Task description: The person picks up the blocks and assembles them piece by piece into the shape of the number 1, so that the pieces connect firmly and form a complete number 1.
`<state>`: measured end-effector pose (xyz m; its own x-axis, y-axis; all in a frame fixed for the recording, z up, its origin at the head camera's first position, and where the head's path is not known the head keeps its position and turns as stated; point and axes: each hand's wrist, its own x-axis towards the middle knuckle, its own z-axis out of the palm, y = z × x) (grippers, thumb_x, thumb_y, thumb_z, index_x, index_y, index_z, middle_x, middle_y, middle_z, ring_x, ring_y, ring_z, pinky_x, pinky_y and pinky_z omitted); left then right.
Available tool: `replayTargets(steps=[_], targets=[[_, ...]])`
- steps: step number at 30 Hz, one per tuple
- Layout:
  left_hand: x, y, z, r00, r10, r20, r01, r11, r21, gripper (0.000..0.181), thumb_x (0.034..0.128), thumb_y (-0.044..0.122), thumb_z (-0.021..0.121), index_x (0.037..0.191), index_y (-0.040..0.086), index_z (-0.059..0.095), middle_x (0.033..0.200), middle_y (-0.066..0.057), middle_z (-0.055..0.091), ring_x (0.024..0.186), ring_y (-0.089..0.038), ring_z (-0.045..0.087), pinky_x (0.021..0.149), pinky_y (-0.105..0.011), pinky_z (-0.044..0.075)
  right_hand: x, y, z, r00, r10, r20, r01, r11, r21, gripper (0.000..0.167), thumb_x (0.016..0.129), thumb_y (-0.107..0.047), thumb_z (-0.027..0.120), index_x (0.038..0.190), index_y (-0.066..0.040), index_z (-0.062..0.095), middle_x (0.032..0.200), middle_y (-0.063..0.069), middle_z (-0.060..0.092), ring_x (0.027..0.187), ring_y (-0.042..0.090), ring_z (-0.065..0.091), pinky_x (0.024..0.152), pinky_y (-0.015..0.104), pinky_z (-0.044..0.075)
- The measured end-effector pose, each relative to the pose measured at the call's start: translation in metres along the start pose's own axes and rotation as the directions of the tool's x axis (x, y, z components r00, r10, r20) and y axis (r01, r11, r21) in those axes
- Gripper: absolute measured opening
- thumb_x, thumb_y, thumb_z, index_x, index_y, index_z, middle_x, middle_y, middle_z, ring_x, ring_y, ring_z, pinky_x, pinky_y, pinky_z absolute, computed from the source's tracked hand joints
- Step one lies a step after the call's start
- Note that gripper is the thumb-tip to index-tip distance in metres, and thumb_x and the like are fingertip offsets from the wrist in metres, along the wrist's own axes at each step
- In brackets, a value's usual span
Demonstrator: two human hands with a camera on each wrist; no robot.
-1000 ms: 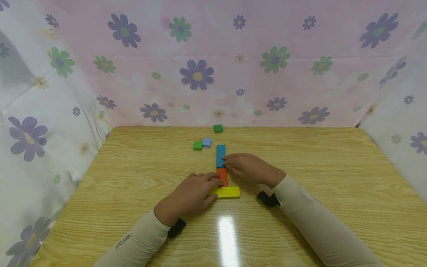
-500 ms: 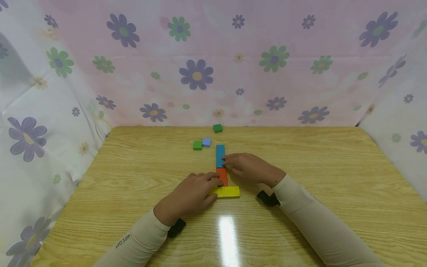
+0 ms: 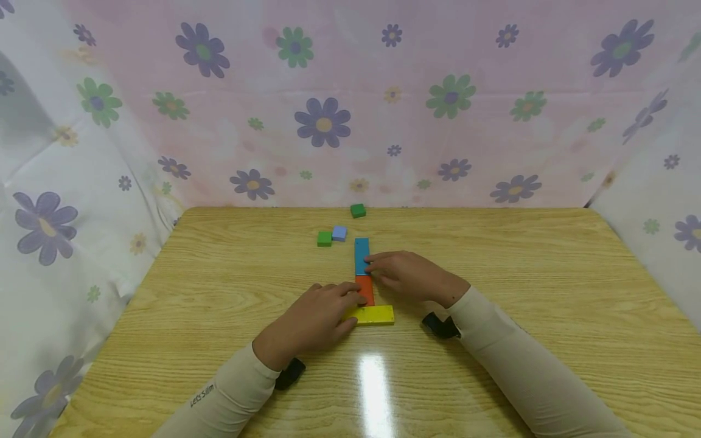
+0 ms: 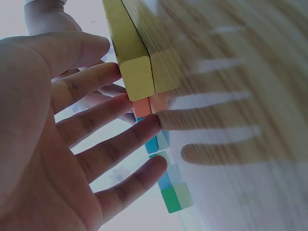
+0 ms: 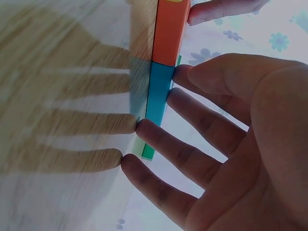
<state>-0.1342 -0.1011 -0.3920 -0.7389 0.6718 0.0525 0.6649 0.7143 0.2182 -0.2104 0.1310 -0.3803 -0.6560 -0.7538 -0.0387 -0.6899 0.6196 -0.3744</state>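
A yellow block (image 3: 376, 315) lies crosswise on the table. An orange block (image 3: 365, 291) runs back from it, and a blue block (image 3: 361, 252) continues the line, end to end. My left hand (image 3: 309, 319) rests over the yellow block's left end, with fingertips on or just over the orange block. Its fingers look spread and nearly straight in the left wrist view, curled round nothing. From the right side, my right hand (image 3: 411, 277) touches the blue block (image 5: 161, 89) with fingertips; its other fingers reach down to the tabletop. The yellow block's left end is hidden in the head view.
Behind the blue block lie a light green block (image 3: 324, 239), a pale blue block (image 3: 339, 233) beside it, and a dark green block (image 3: 358, 210) near the table's back edge. A flowered cloth (image 3: 323, 73) hangs behind the wooden table (image 3: 520, 261).
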Motion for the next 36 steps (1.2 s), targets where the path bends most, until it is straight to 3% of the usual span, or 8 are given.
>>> replayTargets(steps=[36], targets=[[0.0007, 0.0003, 0.0, 1.0, -0.007, 0.004, 0.007, 1.0, 0.005, 0.033, 0.0984, 0.03, 0.062, 0.129, 0.019, 0.066, 0.138, -0.003, 0.061, 0.117, -0.026, 0.065, 0.087, -0.046, 0.052, 0.0003, -0.0007, -0.0001, 1.0, -0.007, -0.008, 0.007, 1.0, -0.012, 0.032, 0.1, -0.011, 0.06, 0.131, -0.006, 0.066, 0.146, 0.01, 0.056, 0.133, 0.029, 0.055, 0.107, 0.045, 0.047]])
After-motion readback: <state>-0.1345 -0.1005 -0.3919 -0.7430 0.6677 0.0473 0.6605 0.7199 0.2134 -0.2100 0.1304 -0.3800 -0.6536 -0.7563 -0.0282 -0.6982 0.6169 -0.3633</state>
